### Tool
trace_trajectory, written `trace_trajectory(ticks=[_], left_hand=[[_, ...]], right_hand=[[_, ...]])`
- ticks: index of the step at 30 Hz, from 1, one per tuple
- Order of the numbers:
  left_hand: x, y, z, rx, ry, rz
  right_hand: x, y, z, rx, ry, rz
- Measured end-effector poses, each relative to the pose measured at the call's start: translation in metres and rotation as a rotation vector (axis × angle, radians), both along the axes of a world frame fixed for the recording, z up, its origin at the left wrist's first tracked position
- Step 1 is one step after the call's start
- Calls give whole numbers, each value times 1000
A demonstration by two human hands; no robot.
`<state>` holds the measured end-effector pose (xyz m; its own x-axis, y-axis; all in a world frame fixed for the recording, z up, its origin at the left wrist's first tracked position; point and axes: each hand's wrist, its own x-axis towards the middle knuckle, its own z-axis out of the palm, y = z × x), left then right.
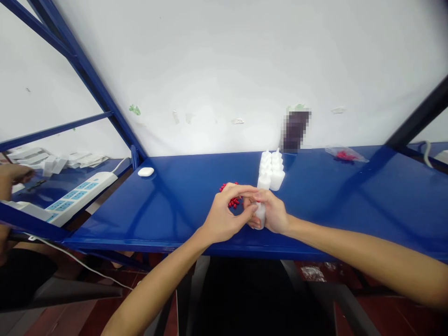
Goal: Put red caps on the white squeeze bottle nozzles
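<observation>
Near the front edge of the blue table (182, 205), a small white plastic bottle (260, 216) stands in the grip of my right hand (276, 212). Its fingers wrap round the bottle. The thumb and fingers of my left hand (224, 214) close at the bottle's top, where a bit of red cap (258, 202) shows between the two hands. Most of that cap is hidden by fingers. Small red caps (234, 203) lie in a loose pile just behind my left hand. Behind the hands, several white bottles (271, 168) stand upright in close rows.
A clear bag with red pieces (346, 155) lies at the back right. A white rounded case (145, 171) is at the left. Past the blue frame post (122, 126) are a power strip (79, 193) and another person's hand (16, 175). A pixelated dark object (296, 130) leans at the wall.
</observation>
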<state>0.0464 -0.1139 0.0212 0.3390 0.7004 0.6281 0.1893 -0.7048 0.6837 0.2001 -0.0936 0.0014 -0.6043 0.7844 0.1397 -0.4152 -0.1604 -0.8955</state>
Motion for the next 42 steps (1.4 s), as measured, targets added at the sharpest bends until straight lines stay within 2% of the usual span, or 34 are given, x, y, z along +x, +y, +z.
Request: trace_trajectory(ticks=[2, 5, 8, 10, 12, 14, 16, 18, 19, 21, 23, 26, 28, 31, 33, 36, 38, 40, 42], left_hand=[[2, -1, 1, -45, 9, 11], [0, 3, 5, -121, -38, 33], [-19, 23, 16, -184, -225, 7], [-42, 50, 25, -148, -399, 88], [-67, 84, 29, -108, -389, 233], [-88, 118, 26, -147, -174, 358], [-104, 147, 15, -178, 116, 481], [-114, 167, 2, -197, 219, 492], [-117, 172, -4, -201, 257, 487], [-120, 177, -12, -195, 293, 481], [-119, 173, -13, -152, 302, 518], [-108, 157, -7, 40, 343, 523], [-94, 146, -3, 139, 454, 348], [-73, 135, -5, 98, 650, -11], [-63, 134, -9, 72, 719, -129], [-58, 135, -12, 47, 746, -134], [-58, 136, -11, 10, 736, -102], [-58, 136, -10, -45, 703, -52], [-57, 135, -10, -107, 661, 1]], right_hand=[[-1, 1, -2, -7, -17, -23], [-3, 2, -5, 76, -75, -63], [-2, 1, -2, 172, -134, 23], [1, 0, 4, 199, -223, 191], [6, 0, 13, 208, -340, 424], [11, 1, 22, 215, -413, 684], [16, 3, 29, 197, -433, 908], [20, 6, 33, 165, -435, 1047], [22, 7, 34, 160, -435, 1068], [25, 8, 34, 214, -446, 984], [26, 8, 32, 339, -470, 771], [23, 5, 26, 515, -520, 444], [19, 2, 20, 604, -537, 295], [13, -3, 13, 779, -512, 108], [12, -6, 10, 896, -469, -9], [14, -6, 7, 1046, -351, -184], [16, -4, 5, 1082, -298, -253], [17, -1, 4, 1014, -315, -257], [16, 1, 3, 872, -344, -241]])
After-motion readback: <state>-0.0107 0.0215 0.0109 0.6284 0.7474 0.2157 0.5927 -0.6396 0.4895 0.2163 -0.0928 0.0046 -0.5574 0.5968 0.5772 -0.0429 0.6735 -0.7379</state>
